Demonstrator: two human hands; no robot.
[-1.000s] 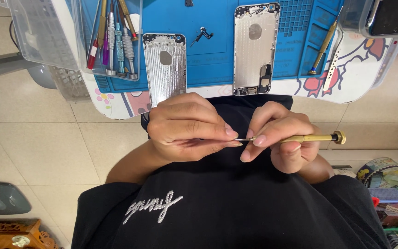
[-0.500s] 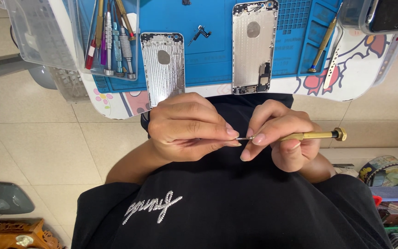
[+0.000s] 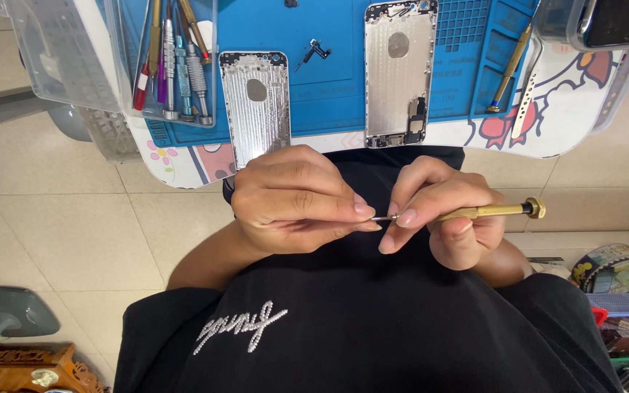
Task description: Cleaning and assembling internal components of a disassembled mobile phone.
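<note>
My right hand [image 3: 442,218] holds a thin brass screwdriver [image 3: 493,212] level in front of my black shirt, its knurled handle pointing right. My left hand [image 3: 293,200] pinches the metal tip of the screwdriver between thumb and fingertips; whether a tiny part sits there I cannot tell. Both hands are held over my lap, just below the edge of the blue work mat [image 3: 329,80]. Two silver phone back housings lie on the mat, one on the left [image 3: 256,102] and one on the right [image 3: 398,69].
A clear tray [image 3: 172,65] at the upper left holds several screwdrivers. Another brass tool [image 3: 509,69] lies on the mat's right side, and a small black part [image 3: 316,52] lies between the housings. The tiled floor shows below; boxes of clutter [image 3: 620,291] sit at the lower right.
</note>
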